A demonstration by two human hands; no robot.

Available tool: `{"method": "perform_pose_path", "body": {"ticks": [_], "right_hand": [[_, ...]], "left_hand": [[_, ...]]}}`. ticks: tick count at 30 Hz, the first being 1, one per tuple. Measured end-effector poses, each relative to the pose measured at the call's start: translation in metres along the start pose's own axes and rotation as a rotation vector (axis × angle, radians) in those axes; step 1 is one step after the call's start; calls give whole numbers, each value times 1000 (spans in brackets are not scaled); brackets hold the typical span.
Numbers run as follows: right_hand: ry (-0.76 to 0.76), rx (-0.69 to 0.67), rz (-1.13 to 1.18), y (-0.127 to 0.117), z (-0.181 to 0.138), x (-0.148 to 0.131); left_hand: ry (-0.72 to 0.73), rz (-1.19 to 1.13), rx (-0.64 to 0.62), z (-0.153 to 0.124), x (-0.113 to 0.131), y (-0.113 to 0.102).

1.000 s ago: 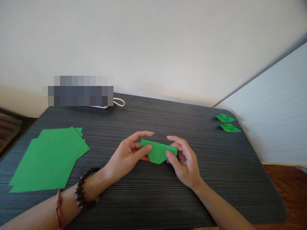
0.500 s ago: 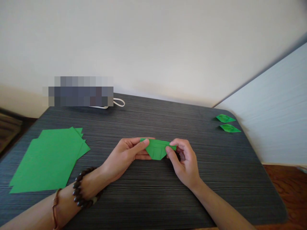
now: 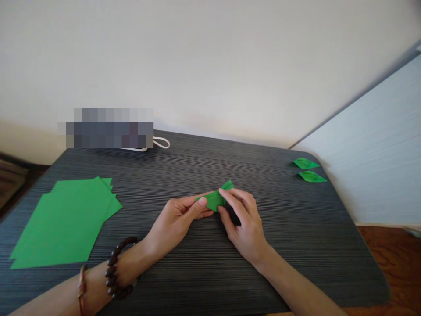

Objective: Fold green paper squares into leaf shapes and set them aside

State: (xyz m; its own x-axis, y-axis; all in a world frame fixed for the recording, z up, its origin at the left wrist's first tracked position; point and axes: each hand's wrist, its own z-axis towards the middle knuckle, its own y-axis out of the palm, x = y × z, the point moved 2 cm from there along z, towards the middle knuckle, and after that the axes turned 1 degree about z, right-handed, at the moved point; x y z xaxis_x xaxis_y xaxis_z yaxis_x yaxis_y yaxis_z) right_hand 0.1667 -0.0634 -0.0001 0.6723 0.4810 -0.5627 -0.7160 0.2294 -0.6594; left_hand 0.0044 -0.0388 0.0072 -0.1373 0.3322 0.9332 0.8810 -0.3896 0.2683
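A small folded green paper (image 3: pixel 214 200) is held between my two hands over the middle of the dark table (image 3: pixel 184 281). My left hand (image 3: pixel 179 219) pinches its left end, thumb on top and fingers underneath. At the right side, my right hand (image 3: pixel 243 219) has its index finger on the upper edge and its thumb close to the lower edge. The paper's right end tilts up past the index finger. Part of the paper is hidden behind the fingers.
Green paper sheets (image 3: pixel 66 224) lie in an overlapping pile on the left. Two folded green leaf-like pieces, a rear one (image 3: pixel 305 163) and a front one (image 3: pixel 312 177), rest at the far right. A blurred-out object (image 3: pixel 108 131) with a white loop (image 3: pixel 162 142) stands at the back left.
The paper has tilted, its right end now higher. My right hand has shifted its fingers inward along the paper, and the index finger now reaches over the upper edge.
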Motion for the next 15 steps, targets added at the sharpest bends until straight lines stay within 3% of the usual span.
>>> {"method": "perform_pose_path", "body": {"ticks": [7,12,15], "right_hand": [[34,-95,195,-3,5,-3],[166,-42,299,-5,7,1],[303,-15,372,-4,5,5]], "left_hand": [[90,88,-97,-9,3,5],[149,315,-53,-7,8,4],[186,306,76,-1,4,0]]}}
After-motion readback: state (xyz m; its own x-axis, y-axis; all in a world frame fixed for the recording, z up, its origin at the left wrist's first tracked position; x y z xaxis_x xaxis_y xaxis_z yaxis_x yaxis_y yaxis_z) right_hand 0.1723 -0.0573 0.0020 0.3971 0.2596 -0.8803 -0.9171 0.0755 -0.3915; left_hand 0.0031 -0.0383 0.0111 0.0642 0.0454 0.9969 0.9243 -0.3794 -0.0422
